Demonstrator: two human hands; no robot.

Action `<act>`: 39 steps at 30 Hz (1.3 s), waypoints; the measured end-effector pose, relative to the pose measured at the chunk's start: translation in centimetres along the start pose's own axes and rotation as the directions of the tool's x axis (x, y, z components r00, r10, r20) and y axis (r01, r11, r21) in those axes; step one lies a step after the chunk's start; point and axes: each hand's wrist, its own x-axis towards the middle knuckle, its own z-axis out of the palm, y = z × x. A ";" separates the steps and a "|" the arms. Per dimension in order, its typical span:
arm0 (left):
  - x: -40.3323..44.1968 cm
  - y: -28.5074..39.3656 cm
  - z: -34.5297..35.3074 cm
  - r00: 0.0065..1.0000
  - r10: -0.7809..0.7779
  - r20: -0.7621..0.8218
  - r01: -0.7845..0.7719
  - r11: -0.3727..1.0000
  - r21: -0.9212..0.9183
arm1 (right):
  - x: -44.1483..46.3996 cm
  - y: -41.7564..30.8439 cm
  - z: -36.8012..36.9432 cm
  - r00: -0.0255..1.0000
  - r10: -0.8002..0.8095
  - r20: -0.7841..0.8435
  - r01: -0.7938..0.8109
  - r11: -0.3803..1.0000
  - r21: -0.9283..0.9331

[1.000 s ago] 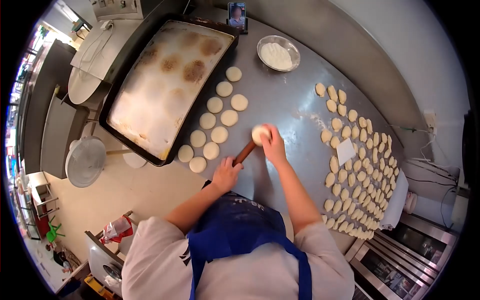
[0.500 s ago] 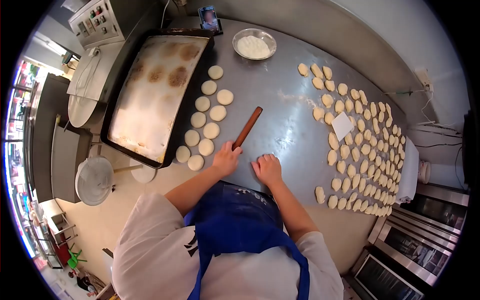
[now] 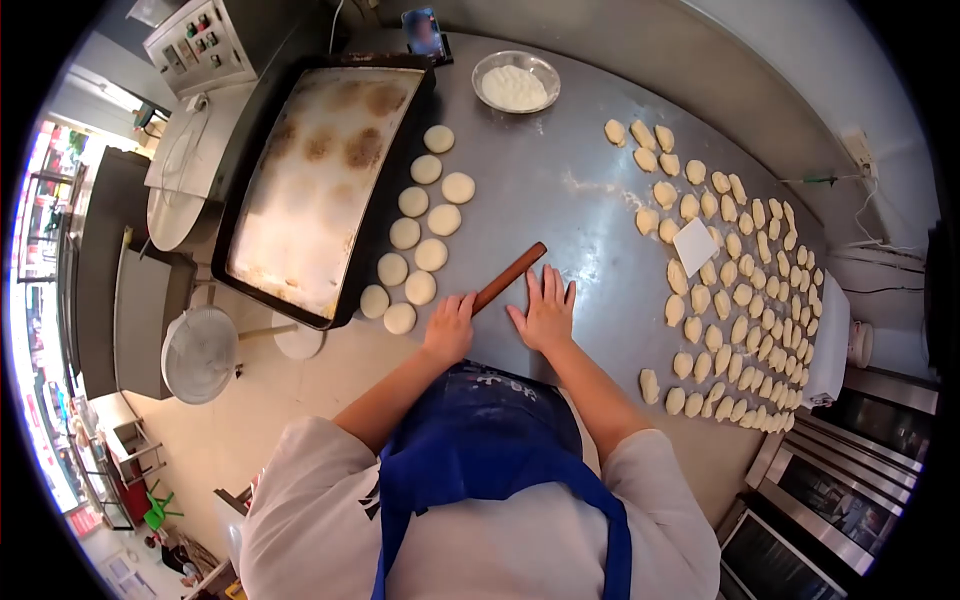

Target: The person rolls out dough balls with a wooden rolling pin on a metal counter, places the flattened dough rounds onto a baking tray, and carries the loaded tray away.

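Note:
My left hand [image 3: 450, 326] is closed around the near end of a brown wooden rolling pin [image 3: 511, 276], which points up and to the right over the steel table. My right hand [image 3: 547, 312] lies palm down beside the pin with its fingers stretched out and thumb apart. Its fingertips come close to the pin's far end; whether they touch it I cannot tell. Left of the pin are flat round dough discs [image 3: 431, 254] in slanting rows. On the right side many small oval dough pieces [image 3: 740, 330] are spread out, with a white scraper [image 3: 695, 246] among them.
A large black-rimmed baking pan [image 3: 330, 190] stands at the left. At the back are a metal bowl of flour [image 3: 515, 85] and a propped phone [image 3: 425, 35]. The steel table [image 3: 600, 370] ends close to my blue apron [image 3: 480, 430]. Ovens [image 3: 820, 490] stand at lower right.
My right hand has moved forward toward the pin, and its fingers have stretched out. The pin has swung to the right at its far end, still in my left hand.

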 end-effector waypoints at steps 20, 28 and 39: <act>12.2 7.4 1.7 0.923 0.252 0.292 -0.324 0.916 0.234 | -0.3 7.4 -4.3 0.910 0.279 -0.308 -0.275 0.960 0.055; 2.3 3.9 0.1 0.766 0.501 0.404 -0.556 0.831 0.024 | -14.3 4.5 0.5 0.971 0.078 -0.224 -0.062 0.995 0.077; 11.6 9.3 4.9 0.894 0.305 0.329 -0.265 0.951 -0.160 | -2.9 7.9 -1.8 0.938 0.147 -0.315 -0.173 0.983 -0.056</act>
